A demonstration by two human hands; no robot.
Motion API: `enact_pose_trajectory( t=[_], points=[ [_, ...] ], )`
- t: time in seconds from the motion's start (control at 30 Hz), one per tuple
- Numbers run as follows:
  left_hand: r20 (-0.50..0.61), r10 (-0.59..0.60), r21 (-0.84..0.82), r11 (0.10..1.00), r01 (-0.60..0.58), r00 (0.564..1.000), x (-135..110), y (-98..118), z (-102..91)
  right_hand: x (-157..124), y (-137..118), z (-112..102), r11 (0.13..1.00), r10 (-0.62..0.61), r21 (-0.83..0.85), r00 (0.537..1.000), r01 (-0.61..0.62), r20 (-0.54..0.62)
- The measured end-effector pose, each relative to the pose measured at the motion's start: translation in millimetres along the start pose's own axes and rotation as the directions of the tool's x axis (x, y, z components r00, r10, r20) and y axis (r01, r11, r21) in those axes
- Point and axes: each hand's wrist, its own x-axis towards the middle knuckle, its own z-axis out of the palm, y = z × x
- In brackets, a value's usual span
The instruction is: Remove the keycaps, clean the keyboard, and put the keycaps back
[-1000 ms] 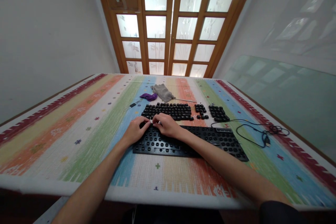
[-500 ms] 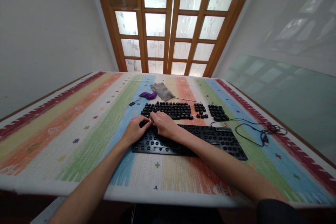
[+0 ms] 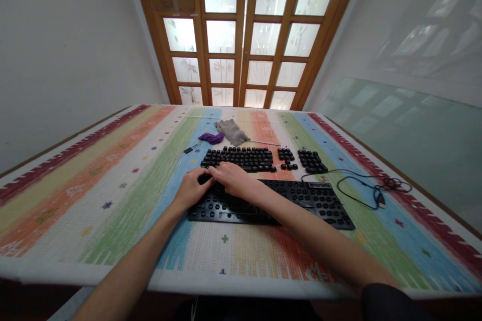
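A black keyboard base (image 3: 286, 200) with its keycaps off lies in front of me, showing rows of bare key posts. Over its upper left part, my left hand (image 3: 193, 186) and my right hand (image 3: 231, 179) meet with their fingertips together. Both hands are closed in a pinch; whatever sits between the fingers is hidden. Just behind them, loose black keycaps (image 3: 248, 156) are laid out in keyboard order. Smaller groups, the arrow-side keycaps (image 3: 286, 155) and the number-pad keycaps (image 3: 312, 161), lie to the right.
A grey cloth (image 3: 231, 132), a purple cloth (image 3: 211, 138) and a small black-headed brush-like tool (image 3: 188, 150) lie behind the keycaps. A thin metal rod (image 3: 265, 143) sticks out by the grey cloth. The USB cable (image 3: 371, 188) coils at right on the striped tablecloth (image 3: 124, 195).
My right hand's fingers have shifted slightly left and down, closer over the left fingertips. The keyboard base and the keycaps keep their places.
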Motion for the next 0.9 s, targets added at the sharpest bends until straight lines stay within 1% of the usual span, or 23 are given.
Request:
enact_pose_trajectory(
  t=[0.17, 0.3, 0.47, 0.7, 0.9],
  points=[
    [0.016, -0.012, -0.002, 1.000, 0.012, 1.000, 1, 2, -0.5, 6, -5, -13, 0.999, 0.053, -0.007, 0.996, -0.053, 0.073],
    [0.043, -0.043, 0.019, 0.999, 0.042, 0.998, 1, 2, -2.2, 19, -22, -16, 0.997, 0.049, -0.062, 0.991, -0.042, 0.128],
    [0.044, -0.056, 0.005, 0.998, 0.056, 0.997, 0, 0, -3.7, 30, -37, -20, 0.996, 0.075, -0.052, 0.982, -0.067, 0.174],
    [0.021, -0.010, -0.035, 0.999, 0.010, 1.000, 0, -1, -2.0, 32, -39, -19, 0.998, 0.048, -0.040, 0.981, -0.041, 0.190],
    [0.035, 0.037, 0.030, 0.999, -0.038, 0.999, 0, -4, -0.8, 31, -33, -18, 0.999, 0.030, -0.019, 0.986, -0.027, 0.166]
  ],
)
